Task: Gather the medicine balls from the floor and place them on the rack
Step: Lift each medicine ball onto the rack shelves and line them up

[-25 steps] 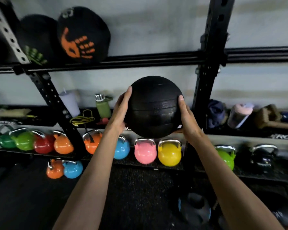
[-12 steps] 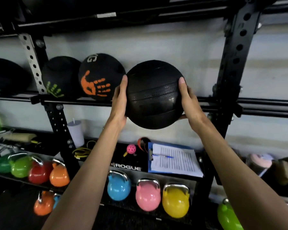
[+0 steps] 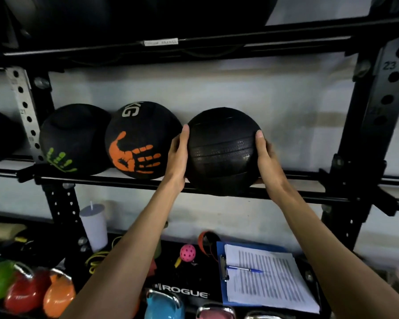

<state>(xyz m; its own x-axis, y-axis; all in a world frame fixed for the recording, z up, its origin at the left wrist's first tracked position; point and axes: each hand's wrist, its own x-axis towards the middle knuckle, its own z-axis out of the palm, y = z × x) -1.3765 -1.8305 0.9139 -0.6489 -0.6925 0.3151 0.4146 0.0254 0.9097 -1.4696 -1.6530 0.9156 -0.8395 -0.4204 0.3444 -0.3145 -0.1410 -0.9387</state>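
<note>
- Step in hand: setting a medicine ball onto the rack. I hold the plain black ball [image 3: 221, 150] at the middle shelf, low against its front rail [image 3: 124, 181].
- My left hand [image 3: 177, 157] presses its left side and my right hand [image 3: 266, 160] its right. The fingers [image 3: 184, 134] of both lie long and nearly straight against the rubber, clamping the ball between my palms.
- The ball sits just right of the orange-handprint ball [image 3: 141, 140], with my left hand squeezed between the two. A green-handprint ball [image 3: 72, 139] sits further left, and the right upright [image 3: 364, 134] stands well apart.
- I cannot tell whether the rails carry its weight yet.
- Next, I judge, I ease it back until both rails cradle it, then slide my left hand out of the narrow gap without nudging the neighbour, and let go.
</note>
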